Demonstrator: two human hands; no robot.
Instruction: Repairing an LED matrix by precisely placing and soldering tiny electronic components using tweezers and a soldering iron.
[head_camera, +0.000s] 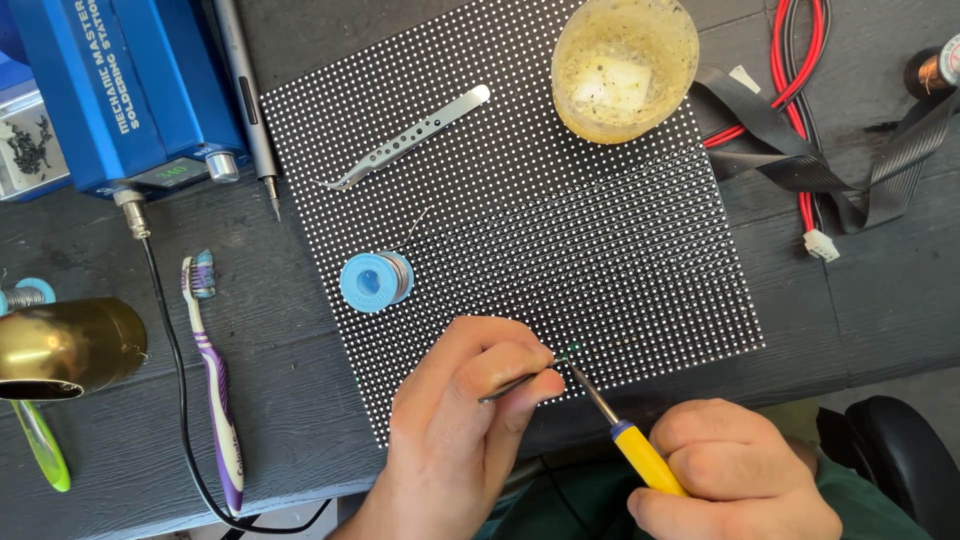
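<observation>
A black panel (560, 210) covered in rows of small white dots lies flat on the dark table. My left hand (455, 430) pinches thin dark tweezers (515, 383) whose tips rest near the panel's front edge. My right hand (735, 475) grips a yellow-handled soldering iron (640, 450); its metal tip meets the tweezer tips at the same spot on the panel. A blue spool of solder wire (375, 280) stands on the panel's left part. Silver tweezers (410, 137) lie farther back on it.
A yellowish plastic cup (625, 65) sits on the panel's far edge. A blue soldering station (120, 90) stands at the back left, a pen-shaped screwdriver (250, 110) beside it. A purple toothbrush (215, 380), brass cone (65, 345), ribbon cable (830, 160) and red wires (800, 60) surround it.
</observation>
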